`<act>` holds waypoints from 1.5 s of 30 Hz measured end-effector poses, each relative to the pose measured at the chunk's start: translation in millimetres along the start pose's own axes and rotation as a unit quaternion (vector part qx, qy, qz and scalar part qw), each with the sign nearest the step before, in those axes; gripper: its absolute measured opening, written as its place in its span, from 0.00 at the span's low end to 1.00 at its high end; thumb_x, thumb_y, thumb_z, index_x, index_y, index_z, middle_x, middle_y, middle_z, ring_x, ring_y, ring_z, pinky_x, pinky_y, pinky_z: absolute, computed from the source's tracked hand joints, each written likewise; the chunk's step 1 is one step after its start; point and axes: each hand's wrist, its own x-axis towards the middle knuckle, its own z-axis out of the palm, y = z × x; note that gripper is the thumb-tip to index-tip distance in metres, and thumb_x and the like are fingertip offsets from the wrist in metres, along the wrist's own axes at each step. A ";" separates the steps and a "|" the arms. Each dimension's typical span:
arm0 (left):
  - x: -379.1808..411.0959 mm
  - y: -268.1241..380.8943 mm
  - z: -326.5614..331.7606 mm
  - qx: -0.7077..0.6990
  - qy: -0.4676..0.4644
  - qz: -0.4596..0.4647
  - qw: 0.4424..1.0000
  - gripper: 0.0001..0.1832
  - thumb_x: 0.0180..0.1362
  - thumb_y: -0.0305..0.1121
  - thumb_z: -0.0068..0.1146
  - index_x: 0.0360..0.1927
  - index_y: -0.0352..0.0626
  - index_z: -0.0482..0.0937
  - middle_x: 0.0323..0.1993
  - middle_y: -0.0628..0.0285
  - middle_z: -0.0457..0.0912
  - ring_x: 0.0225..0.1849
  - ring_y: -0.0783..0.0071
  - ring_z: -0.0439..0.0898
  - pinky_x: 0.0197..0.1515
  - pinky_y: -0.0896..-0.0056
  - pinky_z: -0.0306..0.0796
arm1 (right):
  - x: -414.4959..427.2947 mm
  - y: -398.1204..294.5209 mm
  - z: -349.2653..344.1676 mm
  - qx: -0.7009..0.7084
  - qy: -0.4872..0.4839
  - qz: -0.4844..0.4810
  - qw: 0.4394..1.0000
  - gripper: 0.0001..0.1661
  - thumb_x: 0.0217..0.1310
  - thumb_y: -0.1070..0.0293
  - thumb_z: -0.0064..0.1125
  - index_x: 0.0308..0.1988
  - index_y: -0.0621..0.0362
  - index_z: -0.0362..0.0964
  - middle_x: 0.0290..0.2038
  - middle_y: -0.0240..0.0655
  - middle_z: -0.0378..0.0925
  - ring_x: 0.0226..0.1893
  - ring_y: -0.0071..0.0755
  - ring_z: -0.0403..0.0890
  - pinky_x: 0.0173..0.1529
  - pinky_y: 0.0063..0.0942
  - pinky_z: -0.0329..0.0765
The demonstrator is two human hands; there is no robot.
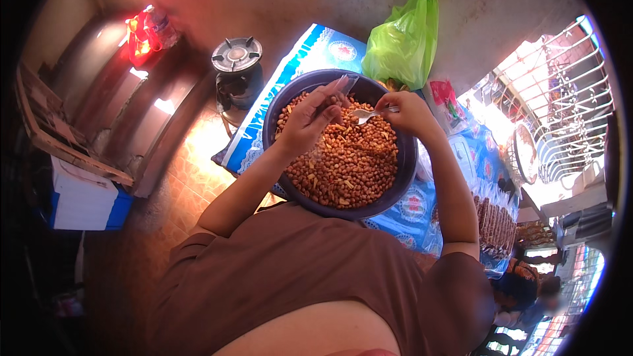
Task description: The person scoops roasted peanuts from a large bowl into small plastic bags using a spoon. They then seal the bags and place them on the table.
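A large dark purple plastic basin [408,170] full of roasted peanuts [346,168], with lighter chips or slices among them, sits before me on a blue patterned tablecloth [341,49]. Over the basin's upper left part, my left hand [312,116] holds a small clear plastic bag [347,82] that has some peanuts in it. My right hand [404,110] grips the handle of a metal spoon [365,115] at the basin's right side. The spoon's bowl is low over the peanuts, close to the fingers of my left hand; whether it touches them I cannot tell.
Behind the basin stands a green plastic bag [403,42]. Packed snacks in clear plastic [494,222] and a translucent container [462,155] lie to the right. A gas burner [237,57] is left of the table, near steps holding a red bag [143,34]. A person [519,284] is at lower right.
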 end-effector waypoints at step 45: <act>-5.8 -1.6 3.4 0.028 -0.040 -0.011 0.999 0.30 0.63 0.20 0.53 0.69 0.39 0.62 0.43 0.63 0.73 0.43 0.79 0.74 0.48 0.77 0.71 | 9.1 -110.8 -142.3 -0.029 -0.108 -0.015 0.994 0.07 0.57 0.75 0.63 0.39 0.63 0.80 0.27 0.33 0.80 0.31 0.22 0.82 0.38 0.21 0.75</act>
